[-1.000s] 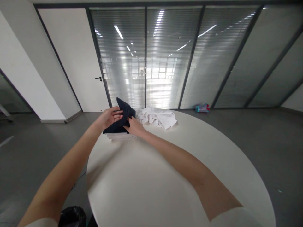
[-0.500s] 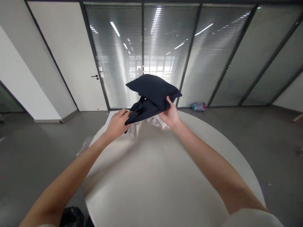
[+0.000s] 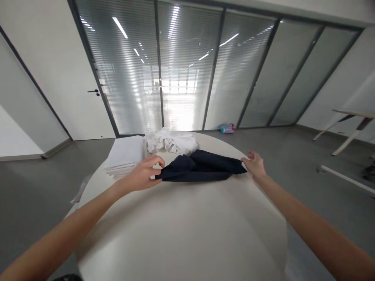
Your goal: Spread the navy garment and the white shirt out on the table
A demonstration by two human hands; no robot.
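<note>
On far worktop (image 3: 181, 234), left hand (image 3: 143, 175) pinched dark cloth (image 3: 202, 169); right hand (image 3: 254, 164) open, touching; loose corner risked slipping, I judged.

Matt dark cloth (image 3: 202, 168), smooth white table (image 3: 181, 234)

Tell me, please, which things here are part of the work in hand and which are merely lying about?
In hand:
dark cloth, pinched by the left hand, touched by the right hand
white table

Lying about:
folded white stack
crumpled white cloth
bottle on the floor
</note>
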